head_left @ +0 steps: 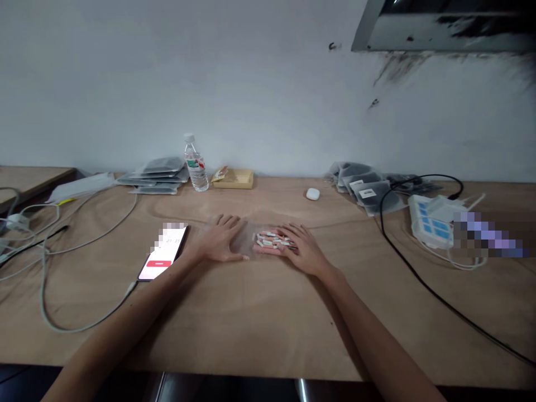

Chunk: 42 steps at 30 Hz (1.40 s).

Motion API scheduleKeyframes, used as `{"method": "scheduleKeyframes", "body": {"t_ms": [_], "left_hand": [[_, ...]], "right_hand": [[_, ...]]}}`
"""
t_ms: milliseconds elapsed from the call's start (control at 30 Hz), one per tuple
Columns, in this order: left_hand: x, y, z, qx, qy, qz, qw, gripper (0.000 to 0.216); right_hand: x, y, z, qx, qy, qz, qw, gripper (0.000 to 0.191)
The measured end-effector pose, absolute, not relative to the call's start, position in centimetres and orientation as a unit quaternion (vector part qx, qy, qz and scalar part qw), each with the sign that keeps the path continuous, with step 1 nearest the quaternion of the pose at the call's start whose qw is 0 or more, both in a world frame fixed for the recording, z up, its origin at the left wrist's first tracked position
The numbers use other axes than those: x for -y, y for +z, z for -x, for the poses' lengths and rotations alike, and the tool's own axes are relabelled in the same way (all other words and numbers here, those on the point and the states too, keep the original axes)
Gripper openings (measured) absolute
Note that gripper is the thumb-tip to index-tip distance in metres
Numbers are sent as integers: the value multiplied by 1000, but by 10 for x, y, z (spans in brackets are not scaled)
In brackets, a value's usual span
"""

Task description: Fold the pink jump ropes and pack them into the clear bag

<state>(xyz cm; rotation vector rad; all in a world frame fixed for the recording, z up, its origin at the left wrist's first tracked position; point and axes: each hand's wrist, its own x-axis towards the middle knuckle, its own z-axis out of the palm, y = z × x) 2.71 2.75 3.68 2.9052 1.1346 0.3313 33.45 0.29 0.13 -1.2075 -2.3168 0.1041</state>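
A clear plastic bag (242,241) lies flat on the table between my hands. Inside its right part are several small white and pink pieces (274,241), too small to name. My left hand (221,240) rests palm down at the bag's left end, its fingers stretched forward and the thumb apart. On the other side, my right hand (305,248) lies over the right end of the bag with its fingers extended, touching the pieces and covering some of them. Neither hand is closed around anything that I can see.
A lit phone (164,254) on a charging cable lies left of my left hand. Along the wall stand a water bottle (196,164), a small yellow box (237,178) and grey packets (159,174). Rightward are a white case (312,194), more packets (364,187) and a power strip (431,220).
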Motion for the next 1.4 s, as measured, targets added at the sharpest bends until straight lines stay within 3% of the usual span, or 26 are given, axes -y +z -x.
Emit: {"method": "scheduleKeyframes", "body": {"t_ms": [333, 600, 767, 833, 900, 1067, 1400], "left_hand": [[-9, 32, -51, -395, 115, -911, -4, 97], [-11, 29, -49, -389, 121, -913, 4, 98], [-12, 35, -47, -379, 110, -919, -1, 97], [-14, 36, -45, -373, 106, -922, 0, 97], [-17, 36, -42, -367, 105, -924, 3, 96], [-22, 34, -39, -361, 101, -927, 4, 100], [-21, 33, -38, -354, 120, -927, 5, 96]], "right_hand": [[4, -14, -314, 759, 169, 489, 396, 53], [10, -17, -296, 607, 418, 463, 493, 74], [3, -11, -308, 587, 408, 421, 559, 62], [2, -3, -322, 605, 406, 418, 543, 56], [2, 4, -341, 650, 413, 428, 474, 56], [3, 21, -371, 745, 391, 419, 341, 72], [6, 26, -351, 821, 289, 400, 286, 82]]}}
